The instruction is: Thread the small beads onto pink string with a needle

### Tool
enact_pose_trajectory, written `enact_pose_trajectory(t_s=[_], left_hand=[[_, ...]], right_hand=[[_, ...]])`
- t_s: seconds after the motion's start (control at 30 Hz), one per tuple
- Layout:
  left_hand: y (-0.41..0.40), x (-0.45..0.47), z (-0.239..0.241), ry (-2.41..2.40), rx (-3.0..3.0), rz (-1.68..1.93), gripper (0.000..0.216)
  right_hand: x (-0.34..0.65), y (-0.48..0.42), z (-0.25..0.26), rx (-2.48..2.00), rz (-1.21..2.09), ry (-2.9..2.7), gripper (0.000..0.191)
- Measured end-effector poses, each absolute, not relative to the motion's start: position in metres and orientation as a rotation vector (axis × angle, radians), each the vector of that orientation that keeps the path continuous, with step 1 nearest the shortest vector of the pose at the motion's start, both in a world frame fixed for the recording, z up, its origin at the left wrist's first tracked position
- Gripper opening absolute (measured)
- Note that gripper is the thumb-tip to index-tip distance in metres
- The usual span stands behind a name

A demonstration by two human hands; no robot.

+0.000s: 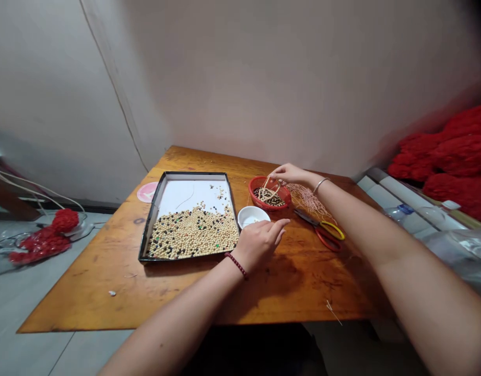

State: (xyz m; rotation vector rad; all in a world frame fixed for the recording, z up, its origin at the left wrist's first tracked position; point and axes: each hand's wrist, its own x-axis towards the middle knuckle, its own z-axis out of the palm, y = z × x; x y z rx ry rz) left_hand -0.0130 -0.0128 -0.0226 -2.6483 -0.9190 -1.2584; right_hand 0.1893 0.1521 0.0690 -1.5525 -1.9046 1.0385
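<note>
My right hand (290, 173) is closed on a strand of pale beads (266, 186), lifted at one end over a red plastic basket (272, 207). The rest of the strand lies in the basket among dark and pale beads. My left hand (259, 241), with a dark red bead bracelet at the wrist, hovers over the table just in front of a small white bowl (248, 210). Its fingers stretch to the right and no object shows in them. Left of the bowl, a black-rimmed tray (189, 257) holds many cream beads mixed with black and a few green ones.
Scissors (324, 230) with yellow and red handles lie right of the bowl, beside a bundle of pink threads (308, 201). A pink disc (147, 192) sits behind the tray's left side. Red yarn (452, 151) is piled at the right, near a plastic bottle (399, 211).
</note>
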Motion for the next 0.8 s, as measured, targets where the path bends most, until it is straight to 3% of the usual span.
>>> enact_pose_trajectory(t_s=[0.1,0.37,0.57,0.8], left_hand=[[-0.011,-0.013,-0.024,-0.96,-2.642,-1.249,0.028],[-0.009,-0.014,-0.022,-0.981,-2.617,-1.235,0.026],[-0.009,-0.014,-0.026,-1.002,-2.669,-1.179,0.026],[-0.008,-0.013,-0.026,-1.007,-2.649,-1.156,0.027]], right_hand=[[0.195,0.162,0.048,-1.682,1.12,-1.903,0.018],[0.216,0.181,0.02,-1.827,0.844,-1.73,0.01],[0.224,0.185,0.012,-1.824,0.604,-1.606,0.031],[0.293,0.159,0.017,-1.974,0.234,-1.691,0.03]])
